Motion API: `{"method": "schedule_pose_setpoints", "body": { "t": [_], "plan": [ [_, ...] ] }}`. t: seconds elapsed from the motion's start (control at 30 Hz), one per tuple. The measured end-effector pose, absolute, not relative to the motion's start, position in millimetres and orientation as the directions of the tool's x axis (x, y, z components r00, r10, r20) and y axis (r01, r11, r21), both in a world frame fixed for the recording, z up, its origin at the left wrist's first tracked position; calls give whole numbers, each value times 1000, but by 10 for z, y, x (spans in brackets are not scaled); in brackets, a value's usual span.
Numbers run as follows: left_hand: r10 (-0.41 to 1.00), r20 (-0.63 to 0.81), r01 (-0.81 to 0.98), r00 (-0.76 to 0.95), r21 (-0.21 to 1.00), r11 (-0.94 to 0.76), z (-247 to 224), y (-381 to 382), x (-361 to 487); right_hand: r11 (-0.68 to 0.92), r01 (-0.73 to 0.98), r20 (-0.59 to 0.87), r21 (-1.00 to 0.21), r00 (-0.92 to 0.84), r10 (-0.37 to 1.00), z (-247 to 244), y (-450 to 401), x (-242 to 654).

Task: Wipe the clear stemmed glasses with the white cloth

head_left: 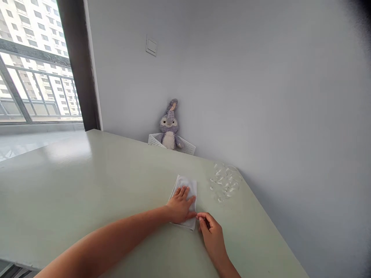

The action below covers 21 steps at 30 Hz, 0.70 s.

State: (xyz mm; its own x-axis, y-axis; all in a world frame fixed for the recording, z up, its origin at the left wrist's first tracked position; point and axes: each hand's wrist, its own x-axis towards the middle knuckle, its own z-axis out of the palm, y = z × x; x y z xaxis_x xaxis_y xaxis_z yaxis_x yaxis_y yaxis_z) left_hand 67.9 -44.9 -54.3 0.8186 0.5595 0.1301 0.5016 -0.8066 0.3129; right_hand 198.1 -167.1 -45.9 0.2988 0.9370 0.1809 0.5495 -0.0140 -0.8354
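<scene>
A folded white cloth (189, 185) lies on the pale green table (116, 185). My left hand (180, 205) presses flat on it with spread fingers, covering much of its middle. At the cloth's right edge, my right hand (213, 233) is closed in a pinch, its fingertips meeting the tip of my left thumb. Whether the pinch holds the cloth's edge or something small cannot be made out. To the right of the cloth, a group of clear, see-through curved pieces (224, 181) lies loosely together; their exact kind is hard to tell.
Behind the table's far edge, a grey plush toy (169, 125) sits in a white perforated basket (188, 146) against the wall. A light switch (151, 46) is on the wall. The table's right edge runs along the grey wall. A window with railings (43, 88) stands at the left.
</scene>
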Motion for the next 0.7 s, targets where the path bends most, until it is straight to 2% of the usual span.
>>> {"method": "schedule_pose_setpoints", "body": {
  "t": [0.23, 0.37, 0.47, 0.7],
  "plan": [
    [508, 135, 456, 851, 290, -841, -540, 161, 894, 49, 608, 237, -792, 233, 943, -440, -1682, 1967],
    [593, 104, 544, 799, 297, -785, -529, 627, 762, 110, 608, 294, -786, 212, 932, -540, -1674, 1974],
    [752, 63, 706, 656, 301, -641, -478, 1040, 436, 92, 585, 299, -806, 267, 916, -617, -1667, 1967],
    [967, 21, 936, 254, 247, -251, -212, 1652, -1013, 58, 570, 281, -820, 311, 908, -652, -1669, 1930]
  ]
}}
